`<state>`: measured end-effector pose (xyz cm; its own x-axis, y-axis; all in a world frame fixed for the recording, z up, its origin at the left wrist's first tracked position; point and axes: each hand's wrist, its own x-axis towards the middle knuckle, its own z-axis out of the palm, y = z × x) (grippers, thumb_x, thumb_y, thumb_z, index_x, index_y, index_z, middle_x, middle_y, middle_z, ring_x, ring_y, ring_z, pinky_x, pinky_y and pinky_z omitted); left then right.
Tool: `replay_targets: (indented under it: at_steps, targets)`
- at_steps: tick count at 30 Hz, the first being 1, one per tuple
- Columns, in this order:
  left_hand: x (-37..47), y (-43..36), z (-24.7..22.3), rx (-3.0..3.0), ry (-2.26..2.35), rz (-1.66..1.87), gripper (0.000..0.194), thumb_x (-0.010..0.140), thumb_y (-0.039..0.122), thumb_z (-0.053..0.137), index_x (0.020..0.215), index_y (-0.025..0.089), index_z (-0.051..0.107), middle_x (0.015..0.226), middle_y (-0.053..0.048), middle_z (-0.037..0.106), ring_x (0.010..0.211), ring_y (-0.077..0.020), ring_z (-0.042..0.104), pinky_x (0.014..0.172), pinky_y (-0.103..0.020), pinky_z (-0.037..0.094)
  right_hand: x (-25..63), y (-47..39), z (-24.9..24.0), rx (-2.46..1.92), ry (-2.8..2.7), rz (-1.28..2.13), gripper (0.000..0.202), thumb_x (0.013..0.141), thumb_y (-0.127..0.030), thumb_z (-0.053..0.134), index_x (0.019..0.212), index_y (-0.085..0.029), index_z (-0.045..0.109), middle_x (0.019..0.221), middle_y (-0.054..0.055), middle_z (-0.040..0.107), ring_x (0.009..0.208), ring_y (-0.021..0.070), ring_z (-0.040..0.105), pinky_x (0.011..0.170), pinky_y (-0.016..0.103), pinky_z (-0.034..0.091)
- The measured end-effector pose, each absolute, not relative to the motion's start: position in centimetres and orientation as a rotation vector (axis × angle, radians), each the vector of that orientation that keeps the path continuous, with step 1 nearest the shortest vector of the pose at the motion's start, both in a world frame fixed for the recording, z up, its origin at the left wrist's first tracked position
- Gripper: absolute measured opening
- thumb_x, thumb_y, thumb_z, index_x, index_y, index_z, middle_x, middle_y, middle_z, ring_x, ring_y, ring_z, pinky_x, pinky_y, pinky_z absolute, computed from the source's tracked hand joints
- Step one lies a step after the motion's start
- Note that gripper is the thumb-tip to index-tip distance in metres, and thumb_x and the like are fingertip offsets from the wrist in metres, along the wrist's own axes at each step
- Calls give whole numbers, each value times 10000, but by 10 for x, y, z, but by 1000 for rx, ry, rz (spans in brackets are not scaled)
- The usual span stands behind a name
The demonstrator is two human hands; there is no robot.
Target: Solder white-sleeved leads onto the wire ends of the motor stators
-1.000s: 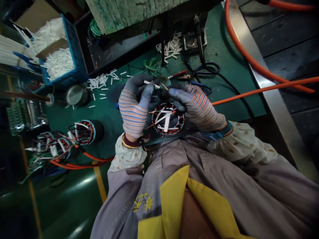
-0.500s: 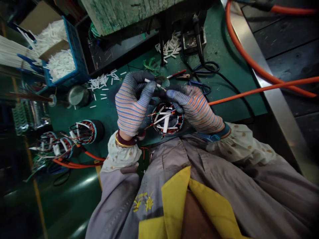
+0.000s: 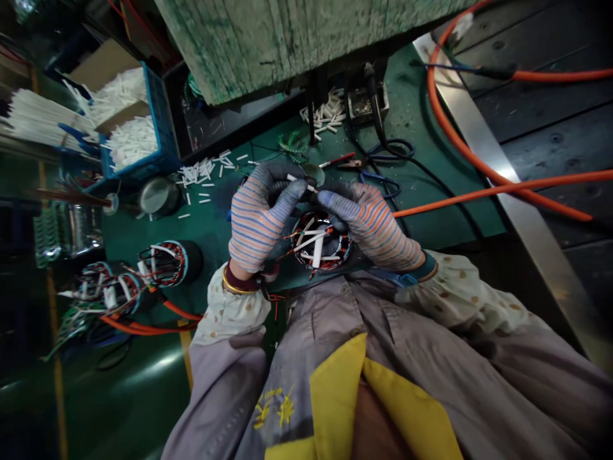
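Observation:
Both my hands wear striped knit gloves with grey fingertips. Between thumb and fingers, my left hand (image 3: 262, 214) pinches a short white sleeve tube (image 3: 301, 183). My right hand (image 3: 371, 217) is closed beside it, thumb against fingers, on a thin wire end (image 3: 315, 190) that meets the tube. Just below the hands, a round motor stator (image 3: 322, 246) stands on the green mat, with orange-red windings and several white sleeves lying across its opening. The fingers hide part of the stator's upper rim.
Wound stators (image 3: 165, 262) stand at left. A blue bin (image 3: 165, 140) holds white tubes; loose tubes (image 3: 198, 171) lie nearby, with a round metal tin (image 3: 159, 195). Behind my right hand are blue-handled pliers (image 3: 383, 182) and an orange hose (image 3: 445, 199). A worn board (image 3: 297, 45) overhangs the back.
The view has shifted, so the bench items sit slightly lower in the picture. Both hands keep their pinch, and the white tube stays at the wire end.

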<state>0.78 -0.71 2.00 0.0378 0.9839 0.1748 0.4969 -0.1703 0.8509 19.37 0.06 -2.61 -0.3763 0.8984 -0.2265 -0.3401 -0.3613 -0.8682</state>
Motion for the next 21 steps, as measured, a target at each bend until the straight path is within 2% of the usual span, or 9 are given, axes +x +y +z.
replay_targets:
  at_steps: [6, 10, 13, 15, 17, 18, 21]
  targets:
    - [5, -5, 21, 1678, 1507, 964, 438, 1014, 701, 757, 1061, 267, 724, 974, -35, 820, 929, -238, 810, 848, -361, 676, 194, 7, -25, -821, -987, 1914, 546, 730, -665, 970, 819, -189, 717, 638, -34, 539, 646, 112, 486, 609, 253, 443]
    - [10, -3, 24, 1750, 1522, 913, 444, 990, 716, 778, 1027, 275, 739, 932, -30, 788, 910, -249, 781, 840, -389, 649, 200, 11, -36, -752, -1134, 1914, 552, 812, -720, 889, 913, -189, 775, 772, 18, 684, 810, 178, 634, 761, 302, 545]
    - [18, -15, 22, 1913, 1578, 776, 425, 982, 705, 791, 1018, 283, 757, 879, -25, 761, 878, -258, 757, 843, -402, 630, 222, 6, -58, -763, -1534, 1623, 553, 904, -739, 779, 972, -193, 829, 1040, 90, 795, 1046, 246, 704, 969, 385, 567]
    - [23, -30, 17, 2078, 1669, 620, 376, 1021, 654, 760, 1038, 280, 784, 884, -45, 775, 895, -284, 759, 903, -431, 625, 244, 1, -75, -938, -1834, 1295, 492, 960, -674, 725, 984, -201, 858, 1121, 128, 811, 1123, 284, 704, 1051, 439, 541]
    - [25, -44, 12, 2194, 1749, 521, 360, 1061, 612, 709, 1129, 274, 812, 968, -75, 818, 961, -312, 771, 976, -451, 618, 267, -1, -89, -1178, -1898, 1091, 432, 1013, -587, 678, 1075, -203, 866, 1094, 140, 818, 1068, 279, 715, 1017, 446, 554]
    - [24, -48, 11, 2212, 1756, 512, 382, 1077, 606, 681, 1205, 271, 814, 1045, -86, 837, 1017, -318, 776, 1009, -452, 613, 277, 3, -94, -1254, -1822, 1103, 425, 1034, -565, 661, 1143, -202, 852, 1073, 129, 820, 999, 256, 722, 959, 420, 575]
    - [19, -44, 9, 2099, 1621, 568, 453, 1121, 598, 595, 1356, 265, 792, 1246, -85, 843, 1178, -303, 770, 1076, -422, 601, 289, 36, -98, -1212, -1376, 1545, 439, 1082, -570, 628, 1289, -208, 764, 1104, 75, 811, 819, 150, 716, 756, 295, 577]
